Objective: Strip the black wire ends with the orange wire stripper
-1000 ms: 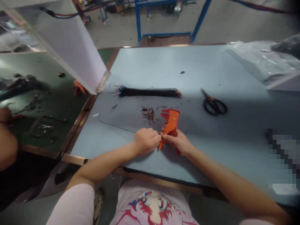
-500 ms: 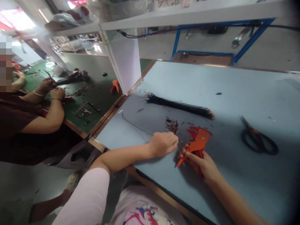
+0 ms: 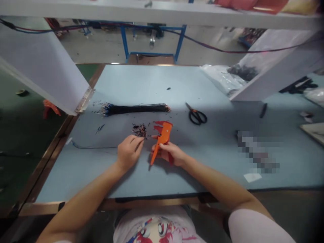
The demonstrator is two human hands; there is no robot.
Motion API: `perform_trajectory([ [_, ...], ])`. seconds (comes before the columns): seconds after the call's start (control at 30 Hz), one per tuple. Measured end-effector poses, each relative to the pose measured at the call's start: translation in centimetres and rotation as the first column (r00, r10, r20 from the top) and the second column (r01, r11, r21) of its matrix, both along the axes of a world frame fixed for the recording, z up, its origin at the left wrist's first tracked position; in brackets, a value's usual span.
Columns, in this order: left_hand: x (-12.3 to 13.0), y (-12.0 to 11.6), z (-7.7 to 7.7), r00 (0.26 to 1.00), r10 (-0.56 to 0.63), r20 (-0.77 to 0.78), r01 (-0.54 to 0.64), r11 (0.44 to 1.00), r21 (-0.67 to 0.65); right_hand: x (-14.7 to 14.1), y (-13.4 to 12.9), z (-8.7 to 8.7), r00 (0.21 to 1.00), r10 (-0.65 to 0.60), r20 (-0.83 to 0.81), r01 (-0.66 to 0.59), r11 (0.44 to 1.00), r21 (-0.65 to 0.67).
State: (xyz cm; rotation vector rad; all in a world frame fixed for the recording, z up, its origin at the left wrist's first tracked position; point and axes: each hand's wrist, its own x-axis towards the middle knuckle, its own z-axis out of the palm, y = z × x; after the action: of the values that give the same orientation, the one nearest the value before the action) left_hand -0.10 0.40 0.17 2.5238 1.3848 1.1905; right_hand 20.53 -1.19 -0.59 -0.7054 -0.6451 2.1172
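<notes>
My left hand (image 3: 129, 152) is closed with its fingers pinched on a thin black wire (image 3: 97, 147). That wire trails left across the table to a small pale end piece (image 3: 69, 141). Wrapped around the handles of an orange and red wire stripper (image 3: 165, 133) is my right hand (image 3: 173, 153); the tool's red jaws point up and left, close to the left fingertips. Just beyond my left hand lies a small heap of dark and coppery scraps (image 3: 138, 130). A long bundle of black wires (image 3: 139, 108) rests behind the heap.
Black-handled scissors (image 3: 197, 117) lie right of the bundle. White upright panels (image 3: 60, 67) stand at both sides, under a shelf (image 3: 162, 13). Plastic bags (image 3: 222, 77) sit at the back right. Another orange tool (image 3: 50, 108) lies on the green table at left.
My view has swung to the right, so the co-worker at the left is out of sight. Both hands keep hold of the wire and the wire stripper.
</notes>
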Motion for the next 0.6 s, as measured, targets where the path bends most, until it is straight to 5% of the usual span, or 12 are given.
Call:
perform_trajectory([
  [0.2,0.18,0.19,0.31,0.999,0.003,0.044,-0.004,1.0,0.023,1.01,0.0,-0.06,0.992,0.124,0.005,-0.124,0.991,-0.05],
  [0.6,-0.14,0.6,0.35,0.999,0.042,-0.027,-0.04,0.996,0.075,1.16,0.37,-0.02,0.987,0.158,-0.002,-0.158,0.982,-0.101],
])
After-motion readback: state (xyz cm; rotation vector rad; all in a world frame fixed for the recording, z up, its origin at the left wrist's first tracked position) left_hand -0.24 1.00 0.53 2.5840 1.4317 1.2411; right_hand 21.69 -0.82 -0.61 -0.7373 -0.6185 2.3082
